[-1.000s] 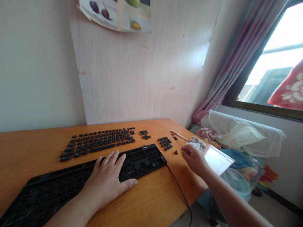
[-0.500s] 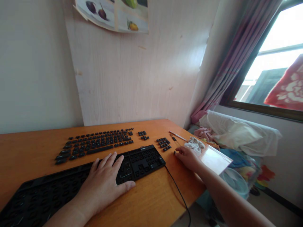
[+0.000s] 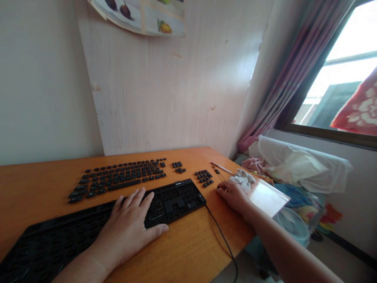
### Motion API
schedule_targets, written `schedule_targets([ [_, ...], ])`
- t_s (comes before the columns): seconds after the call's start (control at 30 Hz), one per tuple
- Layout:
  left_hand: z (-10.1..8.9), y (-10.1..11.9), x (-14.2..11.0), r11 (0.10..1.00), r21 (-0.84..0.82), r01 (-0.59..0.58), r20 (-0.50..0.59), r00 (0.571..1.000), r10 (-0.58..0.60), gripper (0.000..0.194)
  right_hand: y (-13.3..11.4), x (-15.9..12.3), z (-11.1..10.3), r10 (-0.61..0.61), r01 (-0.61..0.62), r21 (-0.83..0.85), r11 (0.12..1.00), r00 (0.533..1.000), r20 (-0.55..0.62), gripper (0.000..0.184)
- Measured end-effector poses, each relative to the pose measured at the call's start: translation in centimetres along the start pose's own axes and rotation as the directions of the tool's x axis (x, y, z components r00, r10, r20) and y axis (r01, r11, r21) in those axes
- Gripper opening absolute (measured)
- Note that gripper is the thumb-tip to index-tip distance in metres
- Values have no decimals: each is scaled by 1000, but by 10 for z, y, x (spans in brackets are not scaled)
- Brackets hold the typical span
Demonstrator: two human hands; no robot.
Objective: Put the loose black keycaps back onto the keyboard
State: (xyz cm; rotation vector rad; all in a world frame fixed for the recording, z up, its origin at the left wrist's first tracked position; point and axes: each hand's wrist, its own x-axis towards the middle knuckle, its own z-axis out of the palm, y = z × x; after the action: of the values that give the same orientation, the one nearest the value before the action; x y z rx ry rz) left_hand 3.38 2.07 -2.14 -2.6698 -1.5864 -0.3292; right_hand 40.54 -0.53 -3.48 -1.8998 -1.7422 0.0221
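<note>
My left hand (image 3: 134, 222) lies open over the black keyboard (image 3: 181, 204), fingers spread and thumb reaching past its front edge. The keyboard has its keycaps off, so bare key sockets show. On the table at the right, my right hand (image 3: 234, 195) has thumb and fingers closed at a small black keycap (image 3: 218, 188), mostly hidden by the fingertips. Behind the keyboard, loose black keycaps (image 3: 129, 173) are laid out in rows. A smaller group of number-pad keycaps (image 3: 204, 177) lies between the keyboard and my right hand.
A pencil-like stick (image 3: 221, 168), a tool with a dark part (image 3: 216, 171), a crumpled white cloth (image 3: 243, 180) and a white sheet (image 3: 269, 197) lie at the table's right. The keyboard's cable (image 3: 220, 234) runs off the front edge. Behind stands a wall panel (image 3: 171, 98).
My right fingertips have shifted slightly left and closed over the small keycap. My left hand stays in place on the keyboard. The view has tilted a little.
</note>
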Motion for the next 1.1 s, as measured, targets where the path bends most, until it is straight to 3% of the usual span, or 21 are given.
schedule_targets([
  [0.43,3,-2,1,1000,12,-8,-14,1000,8,99,-43,-25,-18,-234,236,29,971,971,-49,17],
  [1.1,4,-2,1,1000,-5,-16,-26,1000,16,100,-70,-30,-26,-342,339,50,940,937,72,20],
])
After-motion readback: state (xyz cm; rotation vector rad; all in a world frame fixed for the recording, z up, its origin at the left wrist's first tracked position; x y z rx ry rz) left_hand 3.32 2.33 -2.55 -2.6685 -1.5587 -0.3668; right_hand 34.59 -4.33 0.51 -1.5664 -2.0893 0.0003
